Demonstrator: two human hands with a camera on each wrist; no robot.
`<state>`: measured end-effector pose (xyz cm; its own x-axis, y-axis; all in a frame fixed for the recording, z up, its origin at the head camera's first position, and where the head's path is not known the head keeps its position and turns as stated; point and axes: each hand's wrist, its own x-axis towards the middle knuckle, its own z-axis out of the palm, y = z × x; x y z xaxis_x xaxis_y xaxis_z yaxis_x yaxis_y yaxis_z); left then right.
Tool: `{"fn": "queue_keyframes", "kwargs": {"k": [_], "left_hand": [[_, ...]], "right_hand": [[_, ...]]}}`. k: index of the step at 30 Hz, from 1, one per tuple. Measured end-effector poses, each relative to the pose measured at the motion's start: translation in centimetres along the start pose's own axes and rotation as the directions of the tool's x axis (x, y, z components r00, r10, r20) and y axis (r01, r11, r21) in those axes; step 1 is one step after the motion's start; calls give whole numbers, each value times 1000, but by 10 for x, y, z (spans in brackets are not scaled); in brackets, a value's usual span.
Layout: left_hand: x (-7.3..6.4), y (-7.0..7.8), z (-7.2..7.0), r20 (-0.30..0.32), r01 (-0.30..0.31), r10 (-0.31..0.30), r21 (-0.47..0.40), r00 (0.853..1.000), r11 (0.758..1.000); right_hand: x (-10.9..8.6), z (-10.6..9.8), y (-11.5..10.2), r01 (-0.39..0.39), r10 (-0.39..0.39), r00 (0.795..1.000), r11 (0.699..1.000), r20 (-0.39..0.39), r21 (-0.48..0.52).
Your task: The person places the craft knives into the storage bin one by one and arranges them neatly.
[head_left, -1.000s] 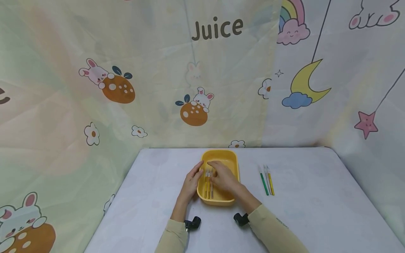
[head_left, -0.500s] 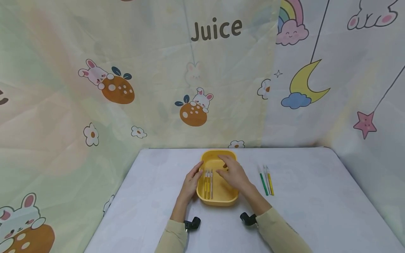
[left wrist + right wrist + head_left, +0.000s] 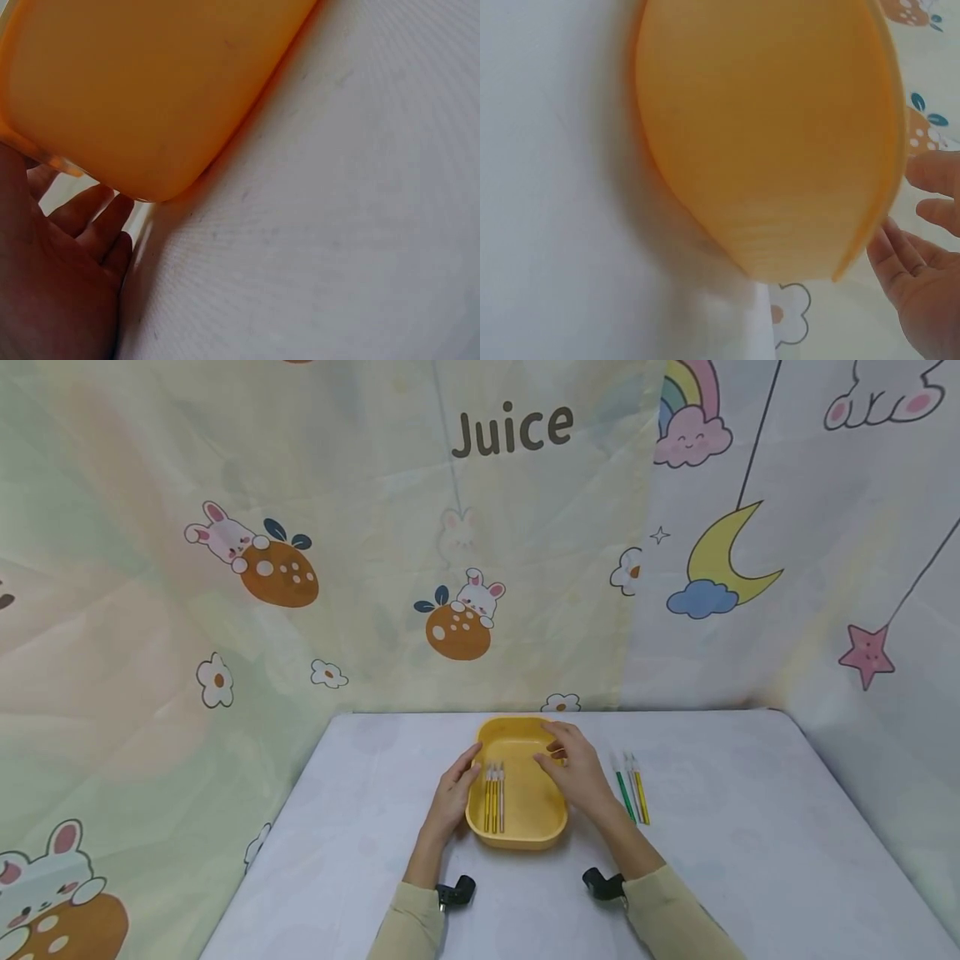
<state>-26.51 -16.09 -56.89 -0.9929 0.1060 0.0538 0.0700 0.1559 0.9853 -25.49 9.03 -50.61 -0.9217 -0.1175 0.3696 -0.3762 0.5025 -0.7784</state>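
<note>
A yellow plastic tray (image 3: 517,842) stands on the table in the head view. Inside it, along the left wall, several slim pen-like sticks (image 3: 494,800) lie side by side, mostly yellow with pale pointed ends. My left hand (image 3: 452,789) rests against the tray's left side, its fingers extended along the wall; in the left wrist view the fingers (image 3: 105,225) meet the tray's edge. Over the right rim hovers my right hand (image 3: 583,772), thumb and fingers spread with nothing between them. The right wrist view has that hand (image 3: 926,281) beside the tray's outer wall (image 3: 765,135).
Right of the tray, 3 more slim sticks (image 3: 632,789) lie on the white tabletop (image 3: 750,860): green, silver and yellow. Printed cloth (image 3: 375,527) with cartoon rabbits hangs behind the table's far edge. A black camera (image 3: 603,885) sits on the right wrist.
My right hand has moved right, away from the sticks in the tray to the right rim, its fingers spreading apart. The left hand and the sticks stay where they were.
</note>
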Motion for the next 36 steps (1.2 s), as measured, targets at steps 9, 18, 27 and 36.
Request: {"fn": "queue_keyframes", "kwargs": {"k": [9,18,27,36], "left_hand": [[0,-2,1,2,-12,12,-5,1000,1000],[-1,1,1,6,-9,9,-4,1000,1000],[-1,3,1,3,-22,22,7,1000,1000],[-2,2,1,-1,-19,19,9,1000,1000]], "right_hand": [[-4,-12,5,67,-60,992,995,-107,67],[-6,-30,9,-32,33,995,999,-91,15],[-4,-49,26,-62,60,993,998,-102,-16],[-7,-59,36,-116,110,988,992,-105,-55]]}}
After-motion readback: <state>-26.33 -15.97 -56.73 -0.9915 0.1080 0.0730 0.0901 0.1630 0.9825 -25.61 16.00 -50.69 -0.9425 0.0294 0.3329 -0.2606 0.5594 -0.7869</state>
